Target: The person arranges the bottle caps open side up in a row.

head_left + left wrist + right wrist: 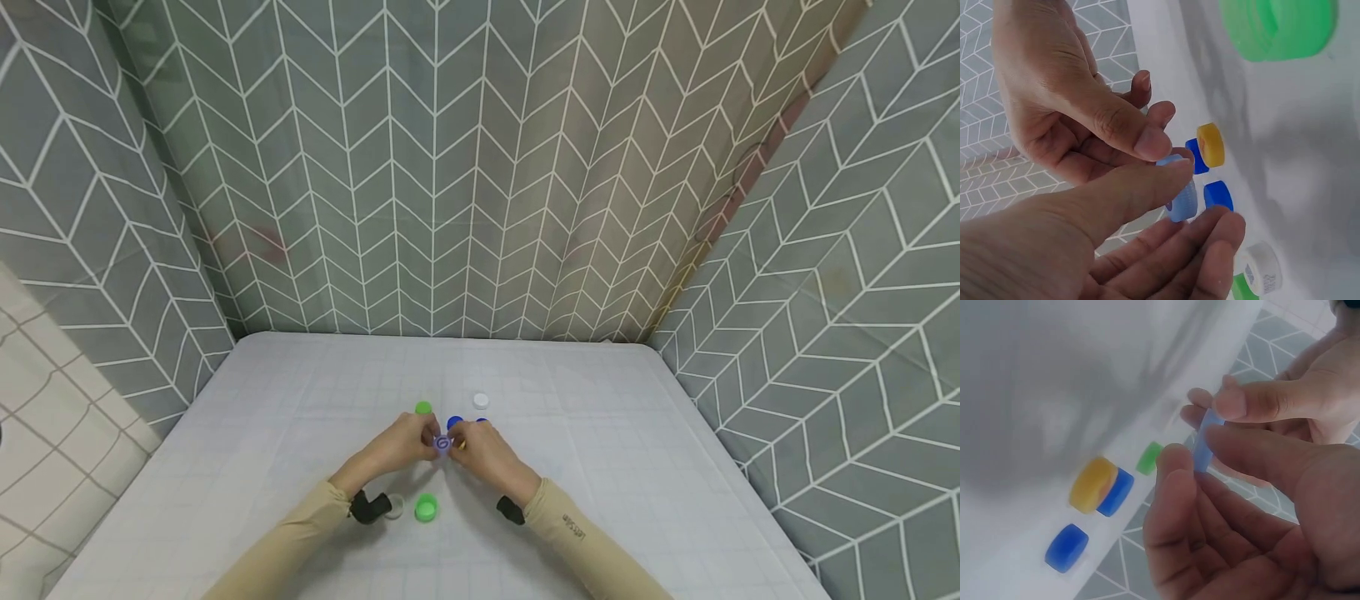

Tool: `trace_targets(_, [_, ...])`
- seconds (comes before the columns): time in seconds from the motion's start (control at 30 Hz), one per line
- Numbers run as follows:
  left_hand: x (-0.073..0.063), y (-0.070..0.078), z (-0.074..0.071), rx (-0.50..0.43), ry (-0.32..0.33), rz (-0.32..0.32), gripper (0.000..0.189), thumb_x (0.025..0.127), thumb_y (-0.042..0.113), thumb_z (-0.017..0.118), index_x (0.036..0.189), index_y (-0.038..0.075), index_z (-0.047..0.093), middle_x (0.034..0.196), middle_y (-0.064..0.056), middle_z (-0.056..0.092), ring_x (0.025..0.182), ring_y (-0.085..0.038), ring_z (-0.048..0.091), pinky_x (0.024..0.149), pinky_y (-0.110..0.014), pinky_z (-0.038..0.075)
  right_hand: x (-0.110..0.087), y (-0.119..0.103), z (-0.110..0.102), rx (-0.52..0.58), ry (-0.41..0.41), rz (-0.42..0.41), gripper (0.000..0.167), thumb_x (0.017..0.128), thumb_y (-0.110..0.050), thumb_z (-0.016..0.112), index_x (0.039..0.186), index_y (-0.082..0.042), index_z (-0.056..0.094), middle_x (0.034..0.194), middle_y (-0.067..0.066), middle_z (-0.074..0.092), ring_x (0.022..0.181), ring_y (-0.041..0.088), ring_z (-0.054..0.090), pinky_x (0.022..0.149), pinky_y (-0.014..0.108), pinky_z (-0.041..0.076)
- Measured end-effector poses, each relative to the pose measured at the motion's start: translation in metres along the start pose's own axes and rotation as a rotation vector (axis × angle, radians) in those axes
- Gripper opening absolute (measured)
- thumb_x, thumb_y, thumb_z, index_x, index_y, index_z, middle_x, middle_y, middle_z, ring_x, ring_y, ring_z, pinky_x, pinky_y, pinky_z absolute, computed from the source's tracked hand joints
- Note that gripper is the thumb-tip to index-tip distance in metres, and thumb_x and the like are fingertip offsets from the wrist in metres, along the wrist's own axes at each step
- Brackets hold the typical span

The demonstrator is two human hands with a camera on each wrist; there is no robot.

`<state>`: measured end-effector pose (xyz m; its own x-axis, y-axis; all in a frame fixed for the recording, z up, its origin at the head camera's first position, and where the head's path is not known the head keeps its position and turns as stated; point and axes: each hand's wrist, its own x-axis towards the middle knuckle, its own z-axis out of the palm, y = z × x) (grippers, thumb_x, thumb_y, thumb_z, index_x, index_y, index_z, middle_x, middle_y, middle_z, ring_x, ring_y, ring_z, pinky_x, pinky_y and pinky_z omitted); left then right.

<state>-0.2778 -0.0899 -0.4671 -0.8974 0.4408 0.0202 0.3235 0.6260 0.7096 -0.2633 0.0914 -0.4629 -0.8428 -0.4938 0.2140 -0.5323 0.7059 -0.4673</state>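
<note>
A light blue ridged bottle cap (442,443) is held up on edge between the two hands, just above the table. My left hand (405,440) pinches it from one side, its thumb across the cap in the left wrist view. From the other side my right hand (487,454) pinches the same cap (1201,450) between thumb and fingers. Fingers of both hands hide part of its rim. Close beyond the hands lie two blue caps (1218,195) and a yellow cap (1210,145), which leans against one of the blue ones.
Farther back on the white table (600,400) are a green cap (423,407) and a white cap (481,401). Nearer the body sit a larger green cap (426,507) and a whitish cap (394,506), partly behind the left wrist's black camera (369,507). Patterned curtains (450,167) surround the table.
</note>
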Motion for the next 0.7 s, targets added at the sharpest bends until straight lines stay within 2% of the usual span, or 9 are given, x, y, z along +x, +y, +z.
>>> trace_targets(0.17, [0.0,0.001,-0.002,0.001,0.022,0.023,0.025,0.077,0.005,0.077,0.096,0.004,0.061,0.08,-0.006,0.07,0.071,-0.011,0.063,0.061,-0.026,0.051,0.0,-0.002,-0.005,0.05,0.015,0.002,0.011,0.086,-0.009,0.07,0.095,-0.003,0.071,0.086,0.007,0.074,0.075,0.01,0.067,0.061,0.016,0.048])
trace_targets(0.4, [-0.001,0.004,-0.003,-0.041,0.039,0.055,0.03,0.079,0.008,0.077,0.103,0.003,0.059,0.08,-0.002,0.069,0.071,-0.01,0.063,0.061,-0.024,0.05,-0.001,-0.003,-0.01,0.08,0.046,0.014,0.014,0.088,-0.011,0.069,0.099,-0.003,0.07,0.09,0.007,0.074,0.077,0.012,0.069,0.063,0.017,0.05])
trace_targets(0.57, [-0.001,0.006,-0.003,-0.064,0.05,0.059,0.035,0.08,0.008,0.076,0.11,0.001,0.059,0.08,-0.001,0.068,0.072,-0.01,0.062,0.061,-0.024,0.05,-0.001,-0.005,-0.015,0.103,0.067,0.008,0.016,0.087,-0.008,0.068,0.103,-0.002,0.069,0.088,0.007,0.074,0.074,0.011,0.067,0.06,0.017,0.049])
trace_targets(0.7, [0.0,0.008,-0.004,-0.069,0.065,0.059,0.032,0.081,0.006,0.074,0.109,0.0,0.061,0.081,-0.001,0.068,0.073,-0.01,0.062,0.062,-0.024,0.05,-0.001,-0.007,-0.019,0.099,0.083,-0.003,0.017,0.088,-0.008,0.068,0.104,-0.003,0.069,0.087,0.007,0.074,0.072,0.01,0.066,0.059,0.016,0.047])
